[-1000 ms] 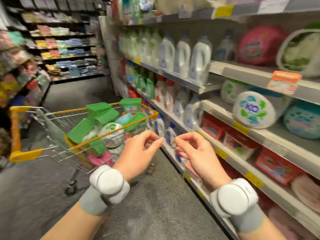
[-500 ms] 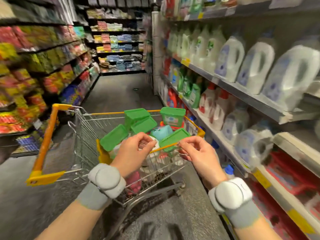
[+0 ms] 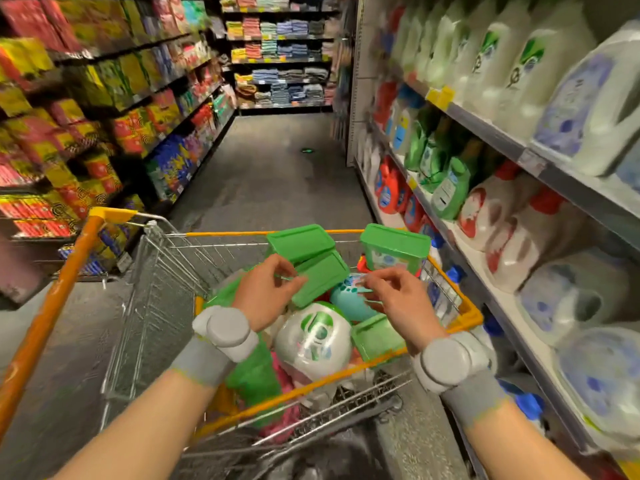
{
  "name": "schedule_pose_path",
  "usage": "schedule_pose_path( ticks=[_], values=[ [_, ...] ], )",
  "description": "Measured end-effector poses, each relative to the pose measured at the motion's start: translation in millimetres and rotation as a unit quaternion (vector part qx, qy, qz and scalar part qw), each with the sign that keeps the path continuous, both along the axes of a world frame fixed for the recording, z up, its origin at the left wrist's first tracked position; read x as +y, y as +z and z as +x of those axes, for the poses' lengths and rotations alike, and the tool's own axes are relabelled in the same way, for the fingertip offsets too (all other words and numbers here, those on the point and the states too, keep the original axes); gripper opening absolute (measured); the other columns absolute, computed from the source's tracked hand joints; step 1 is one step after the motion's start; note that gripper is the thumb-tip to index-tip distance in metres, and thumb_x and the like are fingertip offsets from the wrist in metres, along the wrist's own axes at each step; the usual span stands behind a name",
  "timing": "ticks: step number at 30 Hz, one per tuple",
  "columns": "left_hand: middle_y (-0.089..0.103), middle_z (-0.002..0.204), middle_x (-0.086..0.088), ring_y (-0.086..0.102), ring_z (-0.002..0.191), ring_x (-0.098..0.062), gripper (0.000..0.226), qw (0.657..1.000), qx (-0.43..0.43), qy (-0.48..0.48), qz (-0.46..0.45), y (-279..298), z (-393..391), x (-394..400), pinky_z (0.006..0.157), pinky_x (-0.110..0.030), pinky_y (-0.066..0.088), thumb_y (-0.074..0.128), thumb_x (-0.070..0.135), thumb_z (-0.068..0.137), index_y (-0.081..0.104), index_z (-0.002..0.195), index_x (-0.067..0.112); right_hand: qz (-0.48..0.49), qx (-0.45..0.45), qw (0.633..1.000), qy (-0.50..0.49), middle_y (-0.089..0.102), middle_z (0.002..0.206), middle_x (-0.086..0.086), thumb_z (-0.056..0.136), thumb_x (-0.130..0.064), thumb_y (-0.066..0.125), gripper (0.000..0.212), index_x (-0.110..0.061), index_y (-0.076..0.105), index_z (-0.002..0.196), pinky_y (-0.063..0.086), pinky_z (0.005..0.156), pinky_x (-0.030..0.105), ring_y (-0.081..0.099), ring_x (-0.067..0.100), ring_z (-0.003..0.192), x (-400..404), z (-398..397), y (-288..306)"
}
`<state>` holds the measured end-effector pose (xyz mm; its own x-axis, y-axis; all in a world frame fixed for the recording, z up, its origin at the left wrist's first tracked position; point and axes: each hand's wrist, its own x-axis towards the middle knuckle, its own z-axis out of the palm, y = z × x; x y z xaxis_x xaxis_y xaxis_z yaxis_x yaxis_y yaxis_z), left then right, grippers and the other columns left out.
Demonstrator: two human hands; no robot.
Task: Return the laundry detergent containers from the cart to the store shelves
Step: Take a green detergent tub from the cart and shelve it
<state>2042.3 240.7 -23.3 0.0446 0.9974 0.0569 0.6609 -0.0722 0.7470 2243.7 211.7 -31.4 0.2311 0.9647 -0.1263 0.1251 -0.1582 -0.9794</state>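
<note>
A wire shopping cart (image 3: 460, 317) with yellow-orange trim stands in front of me, filled with detergent containers. Several green-lidded tubs (image 3: 320, 277) lie in it, one upright tub (image 3: 394, 247) at the far right corner, plus a white round pod container (image 3: 313, 336) and a teal round one (image 3: 346, 299). My left hand (image 3: 266, 289) hovers over the cart with fingers loosely curled, holding nothing. My right hand (image 3: 398, 296) hovers beside it, fingers also curled and empty. Both hands are above the containers, not touching them as far as I can tell.
Shelves (image 3: 491, 129) on the right hold white, green and red detergent bottles. Shelves (image 3: 114, 98) on the left carry colourful packets. The grey aisle floor (image 3: 263, 174) runs ahead to towel shelves at the back. The cart's orange handle (image 3: 59, 289) is at the left.
The view has swung left from the right-hand shelves to the cart. Both hands now hang over the cart's contents instead of in front of the shelf; they stay empty.
</note>
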Motion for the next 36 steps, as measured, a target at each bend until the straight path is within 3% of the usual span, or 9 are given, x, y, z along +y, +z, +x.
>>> schedule_pose_path(
  ticks=[2, 4, 9, 10, 14, 18, 26, 33, 36],
  values=[
    [0.065, 0.107, 0.000, 0.060, 0.095, -0.017, 0.032, 1.000, 0.008, 0.005, -0.008, -11.0, -3.6, 32.3, 0.068, -0.027, 0.043, 0.072, 0.032, 0.085, 0.060, 0.106, 0.010, -0.010, -0.017, 1.000, 0.000, 0.069, 0.098, 0.020, 0.089, -0.013, 0.061, 0.012, -0.019, 0.059, 0.079, 0.050, 0.092, 0.053, 0.066, 0.036, 0.095, 33.3, -4.7, -8.1],
    [0.062, 0.112, -0.001, 0.059, 0.100, -0.019, 0.042, 0.999, 0.030, 0.010, -0.019, -23.1, -9.6, 69.2, 0.079, -0.028, 0.044, 0.075, 0.034, 0.082, 0.058, 0.112, 0.010, -0.017, -0.029, 0.999, 0.002, 0.068, 0.091, 0.017, 0.089, -0.011, 0.062, 0.016, -0.020, 0.058, 0.077, 0.051, 0.092, 0.050, 0.065, 0.034, 0.092, 72.5, -11.2, -17.1],
    [0.052, 0.125, -0.013, 0.051, 0.117, -0.029, 0.066, 0.996, 0.061, 0.017, -0.059, -51.1, -20.0, 137.2, 0.098, -0.034, 0.038, 0.084, 0.033, 0.071, 0.052, 0.122, 0.006, -0.033, -0.064, 0.997, 0.010, 0.058, 0.074, 0.000, 0.090, -0.008, 0.063, 0.009, -0.014, 0.058, 0.085, 0.044, 0.065, 0.018, 0.054, 0.016, 0.072, 149.9, -26.5, -38.6],
    [0.049, 0.128, -0.014, 0.049, 0.120, -0.030, 0.071, 0.995, 0.075, 0.021, -0.070, -60.0, -21.8, 157.0, 0.100, -0.034, 0.036, 0.085, 0.034, 0.070, 0.051, 0.125, 0.007, -0.041, -0.076, 0.996, 0.013, 0.058, 0.076, 0.001, 0.090, -0.009, 0.063, 0.002, -0.010, 0.061, 0.091, 0.042, 0.064, 0.018, 0.053, 0.015, 0.074, 173.8, -29.6, -48.2],
    [0.039, 0.139, -0.014, 0.043, 0.128, -0.033, 0.086, 0.988, 0.107, 0.036, -0.101, -83.9, -22.5, 192.1, 0.109, -0.038, 0.033, 0.088, 0.036, 0.064, 0.045, 0.134, 0.012, -0.095, -0.134, 0.986, 0.030, 0.068, 0.109, 0.015, 0.090, -0.015, 0.064, 0.027, -0.002, 0.062, 0.114, 0.044, 0.088, 0.031, 0.057, 0.017, 0.094, 224.5, -34.8, -74.3],
    [0.031, 0.144, -0.010, 0.036, 0.132, -0.035, 0.100, 0.979, 0.155, 0.020, -0.132, -106.1, -19.8, 216.8, 0.110, -0.042, 0.033, 0.088, 0.046, 0.060, 0.036, 0.141, 0.018, -0.147, -0.190, 0.968, 0.068, 0.056, 0.135, 0.014, 0.093, -0.023, 0.060, 0.044, -0.006, 0.052, 0.133, 0.037, 0.101, 0.032, 0.052, 0.028, 0.124, 261.5, -36.4, -90.1],
    [0.017, 0.144, -0.009, 0.029, 0.137, -0.032, 0.139, 0.963, 0.207, -0.048, -0.163, -127.0, -23.3, 228.1, 0.111, -0.045, 0.034, 0.091, 0.053, 0.047, 0.002, 0.152, 0.033, -0.218, -0.205, 0.950, 0.093, 0.057, 0.133, 0.017, 0.093, -0.022, 0.058, 0.043, -0.002, 0.051, 0.131, 0.040, 0.092, 0.032, 0.053, 0.033, 0.120, 296.9, -41.1, -120.5],
    [0.033, 0.130, -0.007, 0.047, 0.117, -0.023, 0.111, 0.993, 0.065, -0.015, -0.101, -116.2, -29.8, 229.7, 0.102, -0.023, 0.036, 0.090, 0.017, 0.054, 0.030, 0.147, 0.021, -0.249, -0.118, 0.959, 0.057, 0.054, 0.135, 0.012, 0.093, -0.034, 0.060, 0.053, -0.004, 0.049, 0.135, 0.038, 0.098, 0.033, 0.051, 0.031, 0.123, 309.3, -33.1, -122.0],
    [0.045, 0.122, -0.006, 0.049, 0.108, -0.018, 0.100, 0.994, -0.044, 0.029, -0.100, -90.4, -38.2, 237.1, 0.101, -0.026, 0.039, 0.090, 0.017, 0.047, 0.045, 0.136, 0.021, -0.206, -0.060, 0.976, 0.031, 0.061, 0.109, 0.011, 0.087, -0.035, 0.067, 0.050, -0.001, 0.060, 0.123, 0.042, 0.080, 0.028, 0.057, 0.023, 0.093, 310.7, -30.7, -107.7]
  ],
)
